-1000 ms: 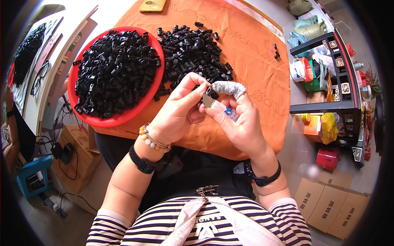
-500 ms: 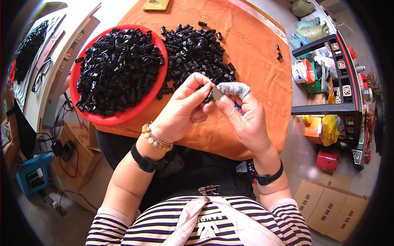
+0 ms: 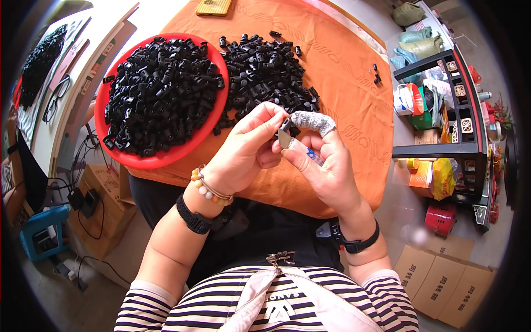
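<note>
Orange patterned tablecloth [image 3: 354,182]; red round plastic basin [image 3: 222,110], loose heap of stubby black plastic parts [image 3: 263,72] beyond hands. Right hand [image 3: 334,171], ribbed grey knit finger sleeve [image 3: 312,120], grips flat grey metal blade [image 3: 285,140], slanting up-left toward small black plastic piece [image 3: 286,124] pinched in left hand [image 3: 259,135]; piece's axis seemingly tilted, contact unclear.

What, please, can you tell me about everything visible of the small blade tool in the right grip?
The blade tool has a short, flat, grey, metal-looking blade and a whitish handle with blue marks, partly hidden by fingers. The right grip holds it over the orange cloth, thumb against the handle. It lies slanted, blade end toward the upper left, right at the black piece in the left grip. Whether its edge touches that piece is unclear.
</note>
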### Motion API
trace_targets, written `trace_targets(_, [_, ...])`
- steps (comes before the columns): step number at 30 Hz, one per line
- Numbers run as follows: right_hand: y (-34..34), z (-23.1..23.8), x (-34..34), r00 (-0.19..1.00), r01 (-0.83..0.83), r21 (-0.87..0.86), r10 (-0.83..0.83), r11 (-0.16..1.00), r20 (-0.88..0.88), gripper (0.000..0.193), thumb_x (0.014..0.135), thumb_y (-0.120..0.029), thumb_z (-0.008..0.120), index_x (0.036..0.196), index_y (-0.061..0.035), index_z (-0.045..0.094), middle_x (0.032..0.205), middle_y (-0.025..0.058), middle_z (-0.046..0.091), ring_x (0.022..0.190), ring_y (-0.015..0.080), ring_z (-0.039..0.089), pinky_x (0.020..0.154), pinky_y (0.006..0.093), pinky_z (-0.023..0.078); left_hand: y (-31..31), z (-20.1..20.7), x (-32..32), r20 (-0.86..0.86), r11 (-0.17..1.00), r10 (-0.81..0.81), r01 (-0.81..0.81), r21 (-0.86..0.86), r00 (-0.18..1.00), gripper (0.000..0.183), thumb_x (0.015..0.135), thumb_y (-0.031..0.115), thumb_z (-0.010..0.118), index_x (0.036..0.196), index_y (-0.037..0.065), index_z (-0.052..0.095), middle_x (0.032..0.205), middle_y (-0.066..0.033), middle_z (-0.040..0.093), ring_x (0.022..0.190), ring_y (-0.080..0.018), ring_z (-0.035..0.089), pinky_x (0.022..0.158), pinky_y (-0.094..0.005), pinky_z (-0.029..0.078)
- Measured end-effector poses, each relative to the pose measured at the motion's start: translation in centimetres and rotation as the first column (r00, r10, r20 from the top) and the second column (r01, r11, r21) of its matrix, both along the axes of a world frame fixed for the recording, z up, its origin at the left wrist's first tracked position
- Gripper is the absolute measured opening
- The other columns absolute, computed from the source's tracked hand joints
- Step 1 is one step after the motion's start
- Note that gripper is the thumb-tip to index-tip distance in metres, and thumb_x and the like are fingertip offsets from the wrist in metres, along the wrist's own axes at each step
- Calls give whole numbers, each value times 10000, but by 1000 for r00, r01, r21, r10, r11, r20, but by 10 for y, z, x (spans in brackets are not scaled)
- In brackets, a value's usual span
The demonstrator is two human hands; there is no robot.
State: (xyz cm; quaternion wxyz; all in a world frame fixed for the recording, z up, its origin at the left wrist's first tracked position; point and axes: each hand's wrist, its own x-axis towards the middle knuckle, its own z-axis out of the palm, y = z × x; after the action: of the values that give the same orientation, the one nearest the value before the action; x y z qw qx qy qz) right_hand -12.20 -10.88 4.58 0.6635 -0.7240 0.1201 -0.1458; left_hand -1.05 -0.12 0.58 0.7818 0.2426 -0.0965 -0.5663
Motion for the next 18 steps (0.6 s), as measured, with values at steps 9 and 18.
trace_targets(9, [-5, 2, 0, 999, -25, -123, 19, 992, -45, 304, 872, -45, 578, 1144, 24, 463, 888, 91, 637, 835, 100, 604, 722, 231, 477, 2, 0, 2, -26, 1000, -16, 15, -27, 1000, 100, 945, 238, 483, 942, 140, 500, 664, 48, 440, 512, -11, 302, 450, -161, 233])
trace_targets(18, [-13, -3, 5, 999, 2, -57, -4, 998, -42, 261, 898, -77, 553, 1130, 24, 489, 932, 64, 620, 878, 84, 569, 763, 220, 456, 1, -4, 4, -22, 997, -54, 53, -54, 998, 109, 956, 231, 450, 947, 131, 494, 664, 36, 437, 514, -23, 279, 447, -172, 231])
